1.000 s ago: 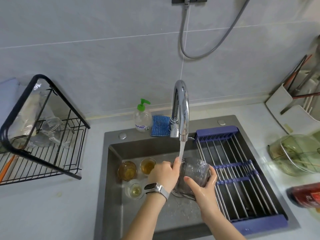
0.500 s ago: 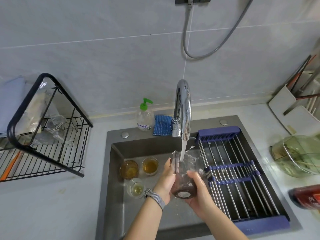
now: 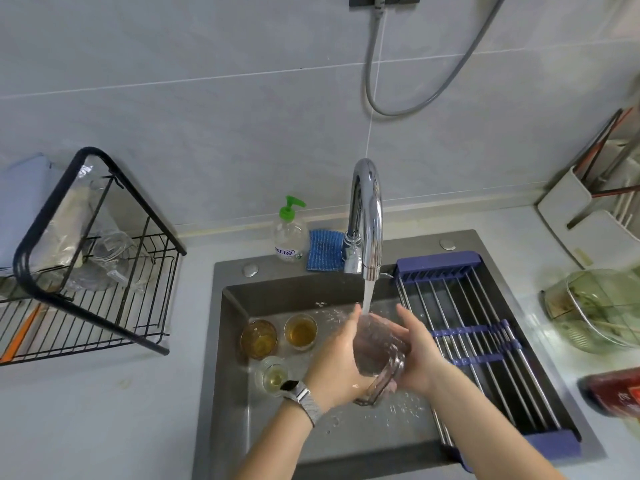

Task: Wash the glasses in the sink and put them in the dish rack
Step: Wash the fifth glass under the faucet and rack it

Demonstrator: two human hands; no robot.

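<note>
Over sink (image 3: 235, 341), glass (image 3: 377, 351) between hands, now tipped mouth-down, earlier upright.

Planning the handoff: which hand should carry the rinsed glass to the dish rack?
Probably left. The black dish rack stands on the left hand's side; both hands hold the glass.

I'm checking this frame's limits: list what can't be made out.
- Glass in the head view: blurred, its sides covered by the left hand and right hand.
- Dish rack: contents unclear behind glare; left part cut off by the frame edge.
- Red thing: blurred, cut off at right.
</note>
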